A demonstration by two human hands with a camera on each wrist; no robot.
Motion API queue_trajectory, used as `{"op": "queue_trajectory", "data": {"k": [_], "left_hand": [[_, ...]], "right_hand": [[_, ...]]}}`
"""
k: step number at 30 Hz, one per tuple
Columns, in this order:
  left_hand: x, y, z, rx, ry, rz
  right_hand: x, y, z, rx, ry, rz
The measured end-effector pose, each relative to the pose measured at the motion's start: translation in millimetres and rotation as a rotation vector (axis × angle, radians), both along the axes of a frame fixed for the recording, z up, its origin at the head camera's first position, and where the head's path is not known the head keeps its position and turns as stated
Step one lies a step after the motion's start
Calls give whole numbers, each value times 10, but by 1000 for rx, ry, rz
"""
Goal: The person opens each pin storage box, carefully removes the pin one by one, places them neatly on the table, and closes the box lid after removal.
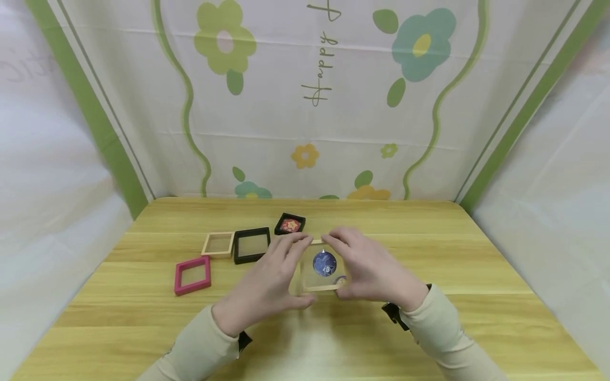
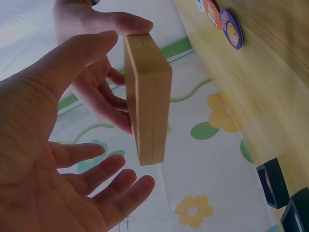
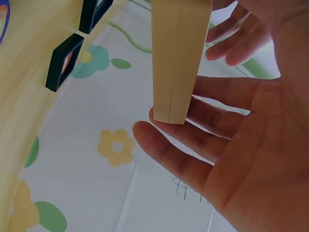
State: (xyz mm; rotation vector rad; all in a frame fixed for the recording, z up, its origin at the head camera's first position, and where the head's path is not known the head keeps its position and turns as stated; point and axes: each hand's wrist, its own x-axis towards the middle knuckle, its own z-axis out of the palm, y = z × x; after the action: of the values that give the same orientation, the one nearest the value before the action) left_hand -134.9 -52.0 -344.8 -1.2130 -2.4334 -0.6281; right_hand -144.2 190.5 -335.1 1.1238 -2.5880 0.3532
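Note:
A square light-wood frame [image 1: 320, 289] with a see-through middle is held up off the table. My right hand [image 1: 374, 264] grips its right side, thumb at one edge and fingers at the other. Beside the left side, my left hand [image 1: 267, 283] has thumb and fingers spread; in the left wrist view its fingers stand apart from the frame [image 2: 153, 106]. A blue round badge [image 1: 324, 263] and part of another badge [image 1: 341, 280] show within the frame's outline; whether the blue one is inside or behind it, I cannot tell.
On the table, left of and beyond my hands, are a pink frame [image 1: 193, 288], a small light-wood frame [image 1: 218, 255], a black frame [image 1: 252, 259] and a smaller black frame with a red badge [image 1: 290, 225]. Round badges [image 2: 232, 30] lie on the table. A flowered curtain [image 1: 267, 116] hangs behind.

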Motion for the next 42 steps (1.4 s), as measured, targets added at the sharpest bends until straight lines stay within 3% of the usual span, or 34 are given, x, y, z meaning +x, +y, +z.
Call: {"op": "queue_trajectory", "data": {"k": [11,19,26,31,39,42], "left_hand": [[-20,21,-57,-99,98,26],[-19,-1,-18,-34,55,95],[-51,-26,22,78,-3,80],[-54,-20,15,178,-144,91],[-20,1,19,305,-431,93],[-6,14,23,318,-516,66]], "right_hand": [[52,-79,29,-30,-8,68],[21,-82,10,-270,-116,206],[-20,-92,-7,-479,-198,302],[-56,-94,-71,-622,-325,313],[-14,-191,-192,-879,-772,349],[13,-241,-216,-919,-859,354]]}}
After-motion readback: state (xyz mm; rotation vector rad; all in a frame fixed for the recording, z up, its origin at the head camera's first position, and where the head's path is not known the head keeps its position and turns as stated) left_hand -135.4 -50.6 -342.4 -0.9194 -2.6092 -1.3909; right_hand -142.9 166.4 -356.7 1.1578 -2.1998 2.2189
